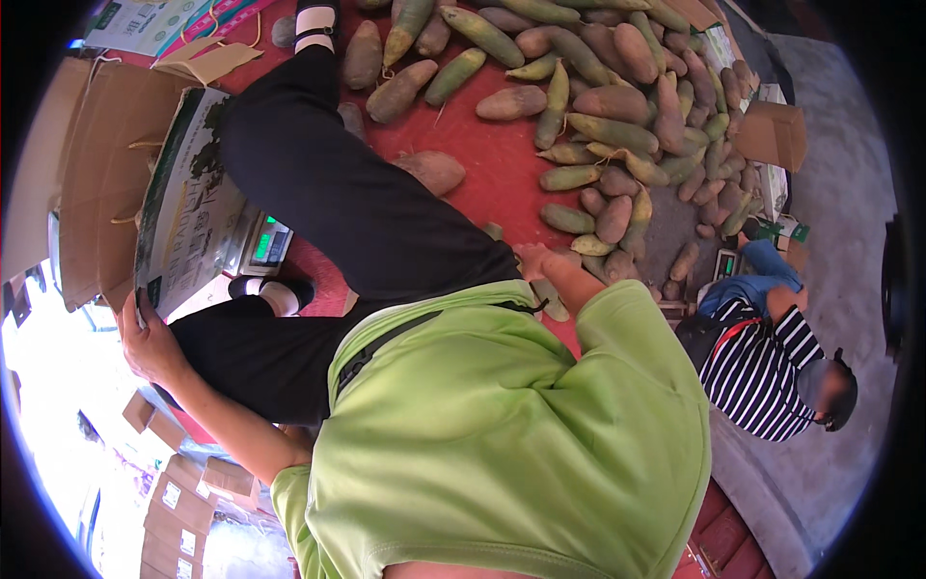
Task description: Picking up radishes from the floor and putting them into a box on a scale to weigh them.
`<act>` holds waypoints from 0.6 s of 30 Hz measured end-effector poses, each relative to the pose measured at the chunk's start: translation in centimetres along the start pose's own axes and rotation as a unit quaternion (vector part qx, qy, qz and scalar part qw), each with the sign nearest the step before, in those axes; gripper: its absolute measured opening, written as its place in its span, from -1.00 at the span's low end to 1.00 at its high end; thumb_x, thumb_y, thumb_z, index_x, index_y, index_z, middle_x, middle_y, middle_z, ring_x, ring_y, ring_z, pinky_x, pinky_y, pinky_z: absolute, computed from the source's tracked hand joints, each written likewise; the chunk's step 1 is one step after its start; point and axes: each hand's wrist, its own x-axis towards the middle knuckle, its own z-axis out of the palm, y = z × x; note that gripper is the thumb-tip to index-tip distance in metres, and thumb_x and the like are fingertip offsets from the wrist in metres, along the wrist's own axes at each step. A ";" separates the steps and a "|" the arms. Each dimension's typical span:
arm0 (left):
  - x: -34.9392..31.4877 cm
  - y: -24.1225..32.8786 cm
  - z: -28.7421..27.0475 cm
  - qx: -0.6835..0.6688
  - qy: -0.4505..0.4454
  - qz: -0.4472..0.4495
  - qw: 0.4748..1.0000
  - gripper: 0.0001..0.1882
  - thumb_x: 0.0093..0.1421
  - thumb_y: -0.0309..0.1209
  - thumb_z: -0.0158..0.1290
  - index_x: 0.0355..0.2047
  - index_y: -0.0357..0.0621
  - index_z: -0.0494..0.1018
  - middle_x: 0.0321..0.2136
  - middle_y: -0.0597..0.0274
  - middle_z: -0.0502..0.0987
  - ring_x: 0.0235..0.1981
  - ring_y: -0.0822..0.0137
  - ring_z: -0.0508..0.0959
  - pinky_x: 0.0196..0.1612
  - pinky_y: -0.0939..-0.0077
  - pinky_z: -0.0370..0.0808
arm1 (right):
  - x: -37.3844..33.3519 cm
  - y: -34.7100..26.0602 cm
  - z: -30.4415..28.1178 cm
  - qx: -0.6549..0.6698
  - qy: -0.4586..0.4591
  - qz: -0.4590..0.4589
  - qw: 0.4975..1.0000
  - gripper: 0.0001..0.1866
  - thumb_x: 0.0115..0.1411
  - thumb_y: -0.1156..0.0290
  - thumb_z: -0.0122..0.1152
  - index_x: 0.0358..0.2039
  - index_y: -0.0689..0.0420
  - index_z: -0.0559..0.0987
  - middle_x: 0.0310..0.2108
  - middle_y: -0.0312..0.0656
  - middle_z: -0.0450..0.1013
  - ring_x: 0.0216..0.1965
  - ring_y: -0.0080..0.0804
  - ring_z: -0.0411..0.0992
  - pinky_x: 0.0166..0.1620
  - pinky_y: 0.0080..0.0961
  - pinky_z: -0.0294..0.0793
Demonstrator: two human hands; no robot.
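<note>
My left hand (149, 343) is at the lower corner of an upright printed cardboard box (178, 207), its fingers closed on the box's edge. The box stands against a digital scale (265, 246) with a lit green display. My right hand (535, 261) is beside my bent right knee, its fingers partly hidden by the leg. A small greenish piece (492, 230) shows just past the knee, and I cannot tell whether that hand holds it. Beyond, long green and brownish-red root vegetables (617, 106), like soil-covered radishes, are heaped on a red mat (424, 154).
To the right, a person in a striped shirt (762, 357) sits near another scale (725, 262). Open cartons (772, 135) stand behind the heap. Stacked brown boxes (178, 516) are at the lower left. A lone reddish root (432, 172) lies beside my leg.
</note>
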 end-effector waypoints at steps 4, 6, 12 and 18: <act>-0.5 -0.6 -0.5 -0.007 0.007 -0.005 1.000 -0.78 0.19 -0.17 0.04 -0.23 0.11 0.56 -0.30 0.30 0.57 -0.31 0.15 0.58 -0.29 0.32 0.45 | -0.8 -2.5 0.1 -0.002 0.062 0.081 0.995 -0.36 -0.10 0.39 0.27 0.06 0.01 0.34 0.05 -0.12 0.34 0.14 -0.05 0.25 0.10 -0.21 0.34; -0.7 -0.5 -1.0 -0.004 0.012 -0.012 1.000 -0.80 0.19 -0.19 0.05 -0.23 0.11 0.56 -0.31 0.30 0.57 -0.30 0.15 0.58 -0.29 0.32 0.46 | -0.3 -2.3 0.5 -0.017 0.069 0.072 0.995 -0.38 -0.08 0.39 0.24 0.07 0.01 0.33 0.04 -0.12 0.34 0.14 -0.04 0.25 0.12 -0.18 0.31; -0.4 1.3 -1.4 -0.012 0.023 0.014 1.000 -0.83 0.12 -0.34 0.09 -0.26 0.17 0.56 -0.34 0.33 0.56 -0.30 0.18 0.56 -0.31 0.31 0.47 | 2.3 2.3 3.2 0.007 0.157 0.073 0.985 -0.54 0.04 0.21 0.20 -0.02 -0.01 0.43 0.04 -0.13 0.35 0.10 -0.06 0.29 0.11 -0.16 0.32; -0.6 1.7 -2.0 -0.018 0.019 0.008 1.000 -0.80 0.07 -0.40 0.10 -0.27 0.19 0.54 -0.38 0.34 0.53 -0.32 0.17 0.55 -0.34 0.31 0.48 | 0.4 3.8 -2.1 0.122 0.299 0.088 0.942 -0.36 -0.20 0.36 0.45 -0.04 0.03 0.41 -0.02 0.02 0.40 0.01 0.00 0.37 0.03 -0.20 0.38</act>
